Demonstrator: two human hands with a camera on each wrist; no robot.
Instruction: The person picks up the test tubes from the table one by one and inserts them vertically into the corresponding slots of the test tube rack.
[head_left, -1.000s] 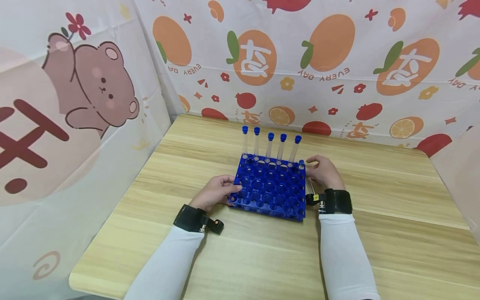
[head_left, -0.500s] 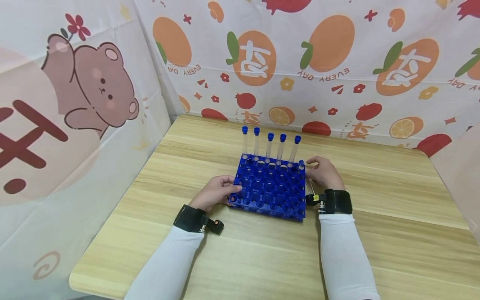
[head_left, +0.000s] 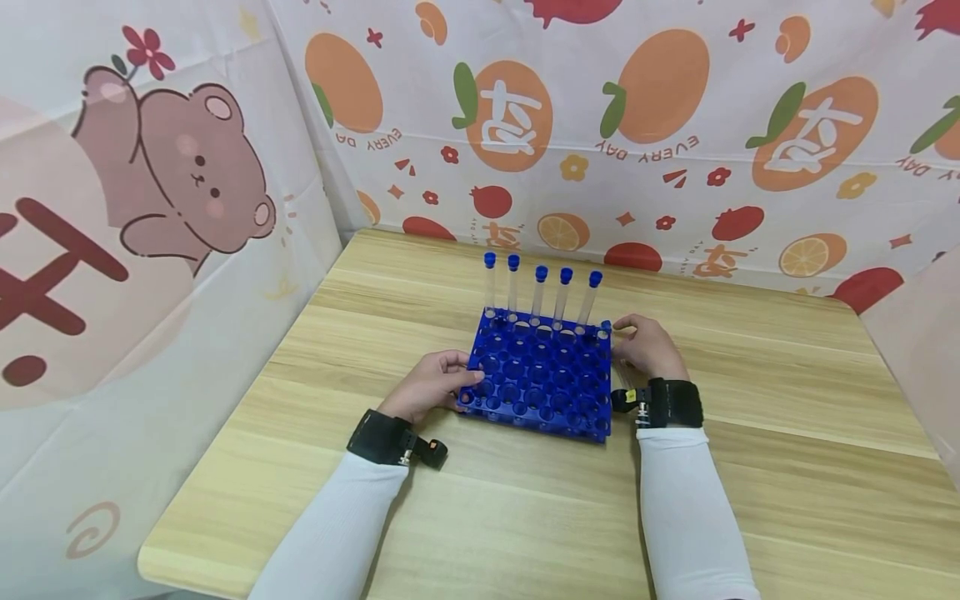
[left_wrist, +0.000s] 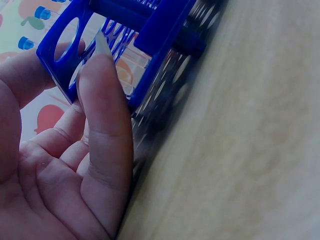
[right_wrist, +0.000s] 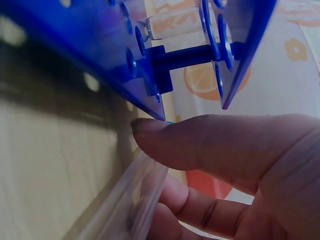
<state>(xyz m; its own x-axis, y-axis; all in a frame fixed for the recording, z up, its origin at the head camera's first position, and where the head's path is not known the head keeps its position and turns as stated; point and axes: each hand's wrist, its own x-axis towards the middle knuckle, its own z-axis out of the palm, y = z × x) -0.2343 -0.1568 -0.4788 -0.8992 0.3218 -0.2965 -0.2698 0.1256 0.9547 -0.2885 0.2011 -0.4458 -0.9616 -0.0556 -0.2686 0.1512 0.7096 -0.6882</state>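
Observation:
A blue test tube rack (head_left: 517, 410) stands on the wooden table, with several blue-capped test tubes (head_left: 540, 293) upright along its far row. My left hand (head_left: 426, 387) grips the rack's left edge, the thumb (left_wrist: 106, 110) over the near side and the other fingers around behind. Just off the rack's right end, my right hand (head_left: 651, 348) pinches a clear test tube (right_wrist: 131, 196) between thumb and fingers. This tube slants down past the fingers close to the tabletop, and a sliver of blue shows by the thumb tip. In the head view the hand mostly hides it.
The pale wooden table (head_left: 540, 508) reaches back to a hanging cloth (head_left: 637, 200) printed with fruit. Another cloth with a bear (head_left: 202, 175) hangs along the left side. A black wrist camera (head_left: 429, 452) juts out near the rack's front left corner.
The tube at my right hand has shifted slightly and shows more faintly beside the rack. Both hands, the rack and the standing tubes have stayed almost where they were.

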